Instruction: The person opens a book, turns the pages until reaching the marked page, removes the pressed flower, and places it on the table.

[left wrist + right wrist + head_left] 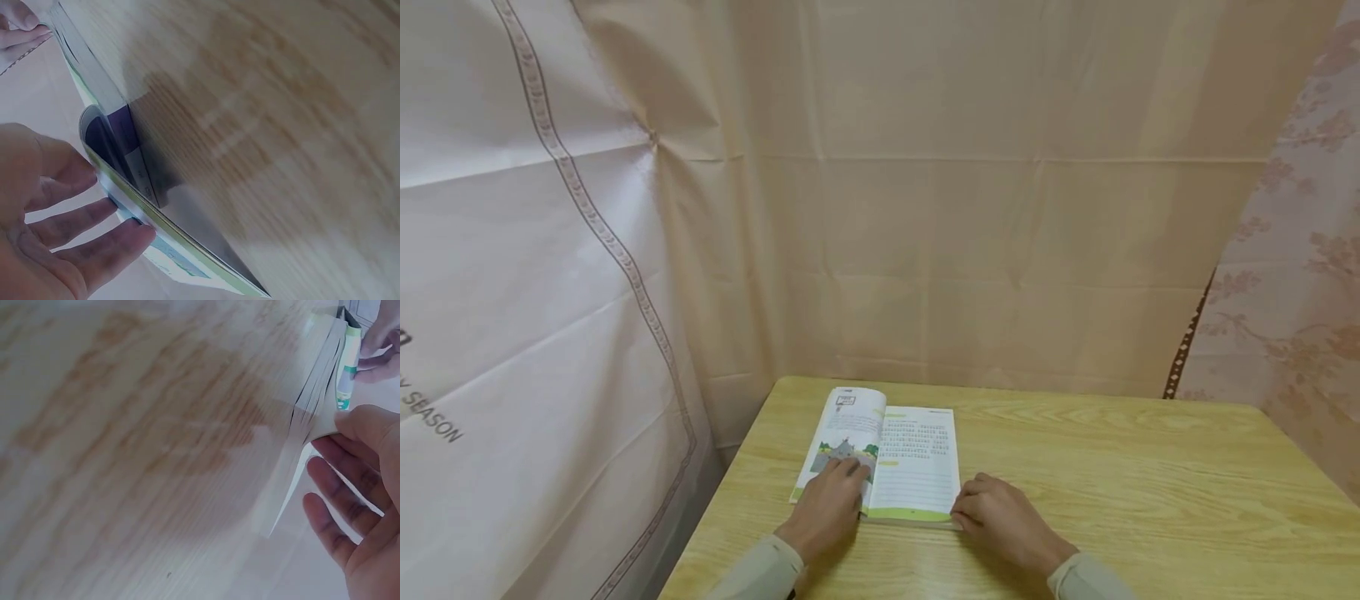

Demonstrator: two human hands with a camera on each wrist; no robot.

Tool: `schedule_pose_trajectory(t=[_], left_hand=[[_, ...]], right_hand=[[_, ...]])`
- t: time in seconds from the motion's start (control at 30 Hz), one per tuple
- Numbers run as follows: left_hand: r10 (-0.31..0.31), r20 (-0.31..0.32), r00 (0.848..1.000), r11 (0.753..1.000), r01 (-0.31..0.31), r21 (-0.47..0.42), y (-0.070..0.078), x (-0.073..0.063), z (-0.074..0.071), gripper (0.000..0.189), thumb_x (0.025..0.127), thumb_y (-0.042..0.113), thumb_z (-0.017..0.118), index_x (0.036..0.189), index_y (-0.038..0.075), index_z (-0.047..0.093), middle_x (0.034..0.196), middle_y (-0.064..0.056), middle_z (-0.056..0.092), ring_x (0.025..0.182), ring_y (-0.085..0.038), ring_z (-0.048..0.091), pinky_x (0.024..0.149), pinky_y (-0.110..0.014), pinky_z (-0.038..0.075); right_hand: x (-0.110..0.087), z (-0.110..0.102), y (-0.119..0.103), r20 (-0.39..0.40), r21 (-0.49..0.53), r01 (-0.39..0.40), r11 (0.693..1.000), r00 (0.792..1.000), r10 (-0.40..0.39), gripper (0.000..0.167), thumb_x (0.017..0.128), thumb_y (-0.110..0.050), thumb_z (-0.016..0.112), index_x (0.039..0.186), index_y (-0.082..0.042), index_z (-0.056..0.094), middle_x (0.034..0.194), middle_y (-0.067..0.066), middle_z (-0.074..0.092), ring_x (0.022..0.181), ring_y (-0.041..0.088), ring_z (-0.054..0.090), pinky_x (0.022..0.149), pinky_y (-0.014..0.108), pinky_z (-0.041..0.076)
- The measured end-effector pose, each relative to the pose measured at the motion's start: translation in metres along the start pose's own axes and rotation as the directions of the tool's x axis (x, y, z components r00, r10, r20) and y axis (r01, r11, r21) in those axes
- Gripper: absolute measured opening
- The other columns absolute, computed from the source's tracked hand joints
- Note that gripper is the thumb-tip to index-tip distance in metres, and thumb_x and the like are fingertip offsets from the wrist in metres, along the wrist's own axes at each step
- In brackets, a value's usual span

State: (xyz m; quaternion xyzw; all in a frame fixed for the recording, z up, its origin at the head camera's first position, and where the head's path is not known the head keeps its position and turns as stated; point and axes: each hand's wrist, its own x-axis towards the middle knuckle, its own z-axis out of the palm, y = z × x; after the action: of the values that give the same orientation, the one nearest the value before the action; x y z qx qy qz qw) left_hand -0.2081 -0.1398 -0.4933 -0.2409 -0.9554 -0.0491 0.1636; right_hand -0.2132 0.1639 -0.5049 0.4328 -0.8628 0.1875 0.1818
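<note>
At far left, a pale cloth [535, 333] hangs beside a wood-grain table [1135, 483]. On the table's left part, near the person, an open book [917, 492] lies between two hands, its pages' long sides running away from the person. The left page [859, 421], with a grey and green picture, bows up near the spine. The left hand [829, 504] rests on its lower part, fingers extended and touching the paper, gripping nothing that shows. Rightward, past the spine, the right page has printed text above ruled lines. Its near right corner is the key spot: the right hand [1006, 518], the nearer one, pinches that corner between thumb and forefinger, other fingers loose. The page spreads left and away from it.
</note>
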Motion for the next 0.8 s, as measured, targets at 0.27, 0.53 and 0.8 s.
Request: schedule_pose_trajectory(t=[0.27,0.53,0.8], left_hand=[[-0.024,0.055,0.998,0.999,0.026,-0.033,0.0007,-0.0011,0.0037,0.036,0.101,0.036,0.063,0.124,0.008,0.07,0.12,-0.01,0.065,0.105,-0.028,0.062,0.078,-0.044,0.059],[0.003,0.061,0.998,1.0,-0.004,0.007,0.0048,-0.0007,0.002,0.058,0.097,0.057,0.063,0.123,0.005,0.068,0.118,-0.012,0.065,0.101,-0.029,0.063,0.075,-0.04,0.059],[0.004,0.055,0.998,0.998,-0.008,0.066,0.0101,-0.0003,0.0068,0.082,0.085,0.076,0.062,0.123,0.003,0.068,0.112,-0.013,0.063,0.095,-0.029,0.062,0.068,-0.038,0.059]], right_hand=[[0.0032,-0.0007,-0.0015,-0.007,-0.052,0.029,0.998,1.0,-0.029,0.006,0.088,-0.013,0.081,0.086,-0.018,0.078,0.086,-0.014,0.065,0.077,0.002,0.05,0.068,0.023,0.047],[0.0054,0.0004,-0.002,-0.04,-0.07,0.029,0.997,0.999,-0.032,0.01,0.083,-0.011,0.083,0.082,-0.018,0.077,0.082,-0.015,0.065,0.076,0.001,0.049,0.068,0.023,0.047],[0.0087,0.0016,-0.0044,-0.072,-0.078,-0.019,0.997,0.997,0.013,0.011,0.08,-0.011,0.085,0.078,-0.018,0.078,0.079,-0.014,0.064,0.074,0.001,0.052,0.067,0.024,0.05]])
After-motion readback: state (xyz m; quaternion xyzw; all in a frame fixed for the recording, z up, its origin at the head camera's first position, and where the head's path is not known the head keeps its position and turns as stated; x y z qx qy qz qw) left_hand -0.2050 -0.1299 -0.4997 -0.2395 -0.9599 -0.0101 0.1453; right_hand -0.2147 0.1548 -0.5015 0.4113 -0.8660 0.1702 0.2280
